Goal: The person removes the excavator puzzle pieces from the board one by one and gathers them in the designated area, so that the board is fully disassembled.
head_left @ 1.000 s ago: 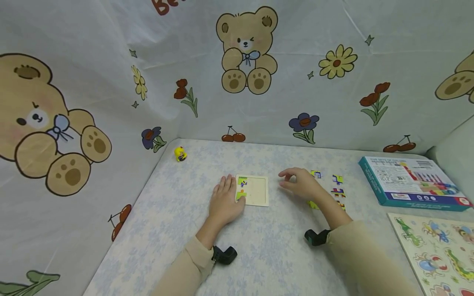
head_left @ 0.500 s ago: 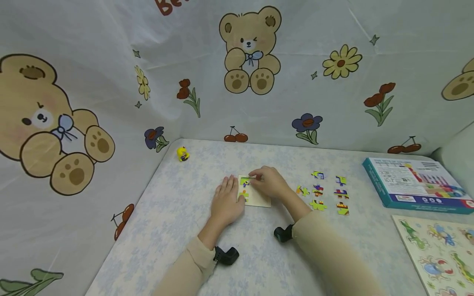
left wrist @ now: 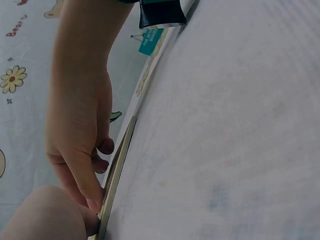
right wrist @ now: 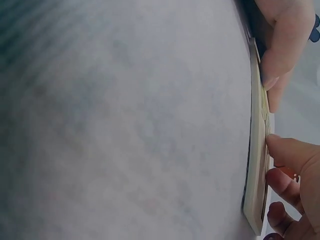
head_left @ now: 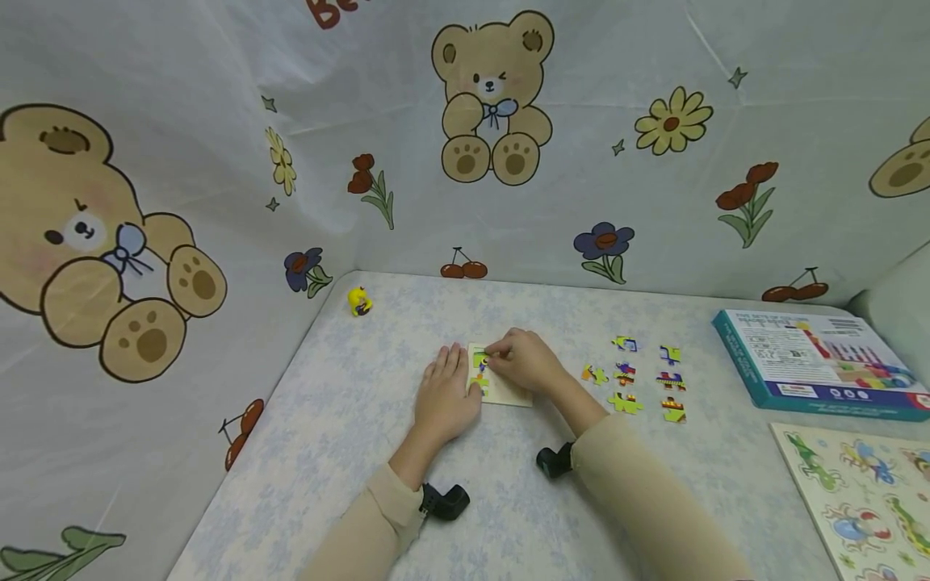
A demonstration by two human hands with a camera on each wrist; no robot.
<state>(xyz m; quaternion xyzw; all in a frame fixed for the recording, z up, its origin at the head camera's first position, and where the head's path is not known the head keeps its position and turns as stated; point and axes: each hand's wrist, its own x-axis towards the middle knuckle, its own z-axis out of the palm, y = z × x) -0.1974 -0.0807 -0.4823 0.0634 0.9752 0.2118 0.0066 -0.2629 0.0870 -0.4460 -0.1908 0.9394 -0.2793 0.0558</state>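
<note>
A small pale wooden puzzle tray (head_left: pixel 513 397) lies on the table with a few colourful jigsaw pieces (head_left: pixel 478 386) set along its left side. My left hand (head_left: pixel 440 395) rests beside its left edge, fingers straight and thumb over the tray's lower left corner. Over the upper part of the tray, my right hand (head_left: pixel 525 361) has thumb and index finger on a puzzle piece, which is mostly hidden under the fingertips. In the right wrist view, the right thumb (right wrist: pixel 290 150) touches the tray's top. The other right fingers are curled above the tray.
Several loose puzzle pieces (head_left: pixel 625 403) lie right of the tray. Farther right are a teal-edged box (head_left: pixel 821 363) and a board with printed insects (head_left: pixel 857 484). A yellow toy figure (head_left: pixel 359 302) stands at the back left, near the bear-printed cloth (head_left: pixel 407 121).
My right hand has moved left from beside the loose pieces to the tray, carrying a puzzle piece, and lowered it onto the upper part. The left hand has stayed on the tray's edge.
</note>
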